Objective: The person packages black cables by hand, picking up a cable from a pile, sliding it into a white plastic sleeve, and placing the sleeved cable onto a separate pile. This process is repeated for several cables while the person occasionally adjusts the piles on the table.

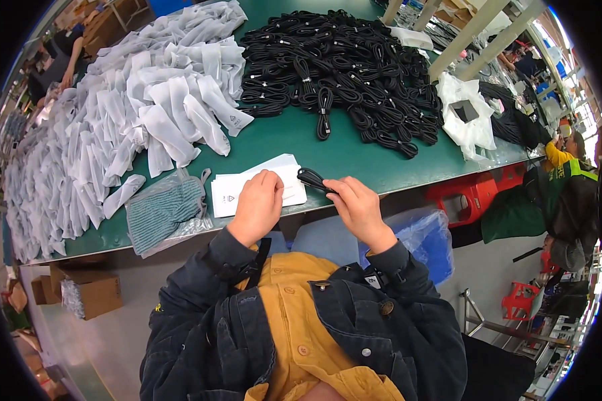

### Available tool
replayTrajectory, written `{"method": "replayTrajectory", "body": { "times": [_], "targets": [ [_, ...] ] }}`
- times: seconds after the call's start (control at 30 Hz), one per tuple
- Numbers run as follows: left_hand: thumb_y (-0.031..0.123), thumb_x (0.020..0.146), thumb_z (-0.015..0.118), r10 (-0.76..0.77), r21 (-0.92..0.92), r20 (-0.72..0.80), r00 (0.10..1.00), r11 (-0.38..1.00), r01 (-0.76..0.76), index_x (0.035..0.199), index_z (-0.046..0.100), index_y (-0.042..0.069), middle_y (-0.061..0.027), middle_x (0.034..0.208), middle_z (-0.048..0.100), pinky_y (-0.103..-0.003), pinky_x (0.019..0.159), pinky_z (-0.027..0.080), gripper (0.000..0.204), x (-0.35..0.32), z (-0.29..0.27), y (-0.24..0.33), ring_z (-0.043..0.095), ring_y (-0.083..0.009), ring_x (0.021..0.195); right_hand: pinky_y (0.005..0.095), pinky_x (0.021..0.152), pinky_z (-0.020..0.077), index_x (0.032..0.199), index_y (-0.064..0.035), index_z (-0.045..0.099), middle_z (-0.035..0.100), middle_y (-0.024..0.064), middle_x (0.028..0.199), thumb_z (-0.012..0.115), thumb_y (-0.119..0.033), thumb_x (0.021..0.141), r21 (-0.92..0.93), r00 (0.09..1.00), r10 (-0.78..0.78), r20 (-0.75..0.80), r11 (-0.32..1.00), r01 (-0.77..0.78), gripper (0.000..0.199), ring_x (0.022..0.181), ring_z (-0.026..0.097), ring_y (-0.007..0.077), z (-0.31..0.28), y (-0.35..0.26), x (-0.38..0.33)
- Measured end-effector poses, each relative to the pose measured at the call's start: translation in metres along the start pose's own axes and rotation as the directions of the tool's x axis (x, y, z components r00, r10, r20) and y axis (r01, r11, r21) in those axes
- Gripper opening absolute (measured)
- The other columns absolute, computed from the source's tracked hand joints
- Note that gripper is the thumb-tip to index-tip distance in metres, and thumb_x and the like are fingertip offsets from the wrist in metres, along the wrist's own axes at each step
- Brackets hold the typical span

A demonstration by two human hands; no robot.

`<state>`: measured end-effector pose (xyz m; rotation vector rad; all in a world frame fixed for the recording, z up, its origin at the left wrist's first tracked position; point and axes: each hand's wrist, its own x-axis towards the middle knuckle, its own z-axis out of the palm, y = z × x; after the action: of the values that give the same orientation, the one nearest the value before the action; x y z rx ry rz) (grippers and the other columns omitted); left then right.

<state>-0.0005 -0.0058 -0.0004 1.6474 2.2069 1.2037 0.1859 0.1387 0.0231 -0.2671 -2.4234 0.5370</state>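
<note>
A bundled black cable (310,178) is pinched in the fingers of my right hand (360,208), just over the table's near edge. Its looped end points left, above a stack of flat white plastic bags (226,192). On that stack rests my left hand (259,204), thumb and fingers closed together at a bag; the fingertips are partly hidden. Beyond my right hand lies a large heap of similar bundled black cables (341,63). To the left, white bags (174,100) that look filled are spread in a big pile.
Left of the stack, a teal ribbed knitted item (164,212) lies on clear plastic on the green table (274,137). A white bag with a dark square (464,111) sits at right. Below are a blue plastic-lined bin (429,246), red stool (467,197) and cardboard box (100,294). Other people sit farther off.
</note>
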Motion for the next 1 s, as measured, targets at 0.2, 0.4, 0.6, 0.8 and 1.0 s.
{"method": "replayTrajectory", "body": {
  "times": [0.2, 0.4, 0.6, 0.8, 1.0],
  "targets": [
    [0.000, 0.085, 0.065, -0.042, -0.012, -0.042, 0.998, 0.999, 0.041, 0.092, 0.057, 0.001, -0.0133, 0.084, 0.060, -0.040, 0.070, 0.048, 0.011, -0.001, 0.003, -0.001, 0.061, -0.0304, 0.077, 0.0391, 0.064, 0.0489, 0.111, -0.0061, 0.063, 0.059, 0.0086, 0.085, 0.070, -0.002, 0.083, -0.021, 0.999, -0.046, -0.001, 0.999, 0.046, 0.029, 0.075, 0.059, 0.0280, 0.000, 0.000, -0.001],
    [0.001, 0.086, 0.066, -0.134, -0.132, 0.015, 0.991, 0.982, 0.135, 0.091, 0.060, -0.001, -0.0114, 0.083, 0.060, -0.034, 0.068, 0.049, 0.008, -0.002, -0.002, 0.004, 0.060, -0.0237, 0.072, 0.0387, 0.065, 0.0492, 0.109, -0.0061, 0.064, 0.060, 0.0086, 0.085, 0.070, -0.003, 0.083, 0.043, 1.000, -0.017, 0.006, 0.999, 0.016, 0.028, 0.076, 0.060, 0.0280, 0.002, -0.001, -0.003],
    [-0.002, 0.085, 0.064, -0.151, -0.286, -0.040, 0.988, 0.949, 0.134, 0.089, 0.059, -0.001, -0.0125, 0.085, 0.058, -0.034, 0.066, 0.049, 0.005, -0.002, -0.007, 0.007, 0.059, -0.0263, 0.073, 0.0367, 0.066, 0.0495, 0.108, -0.0055, 0.065, 0.061, 0.0098, 0.084, 0.070, -0.005, 0.084, 0.131, 0.997, 0.008, 0.081, 0.991, -0.018, 0.025, 0.077, 0.060, 0.0296, -0.002, -0.002, -0.001],
    [-0.004, 0.083, 0.063, 0.016, -0.344, -0.089, 0.996, 0.938, -0.046, 0.088, 0.058, 0.000, -0.0130, 0.086, 0.057, -0.036, 0.070, 0.048, 0.007, 0.005, -0.003, 0.012, 0.058, -0.0296, 0.079, 0.0303, 0.067, 0.0503, 0.109, -0.0016, 0.066, 0.065, 0.0079, 0.087, 0.067, -0.004, 0.090, 0.401, 0.940, 0.234, 0.247, 0.859, -0.319, 0.020, 0.076, 0.063, 0.0201, -0.002, 0.007, -0.005],
    [-0.005, 0.076, 0.064, 0.273, -0.114, -0.093, 0.958, 0.953, -0.282, 0.086, 0.057, 0.001, -0.0149, 0.090, 0.056, -0.043, 0.078, 0.044, 0.013, 0.004, -0.008, 0.017, 0.054, -0.0354, 0.088, 0.0289, 0.077, 0.0529, 0.111, -0.0009, 0.065, 0.065, 0.0060, 0.097, 0.063, -0.009, 0.095, 0.601, 0.787, 0.380, 0.486, 0.508, -0.616, 0.018, 0.086, 0.064, 0.0133, 0.016, 0.000, -0.007]
  ]
}}
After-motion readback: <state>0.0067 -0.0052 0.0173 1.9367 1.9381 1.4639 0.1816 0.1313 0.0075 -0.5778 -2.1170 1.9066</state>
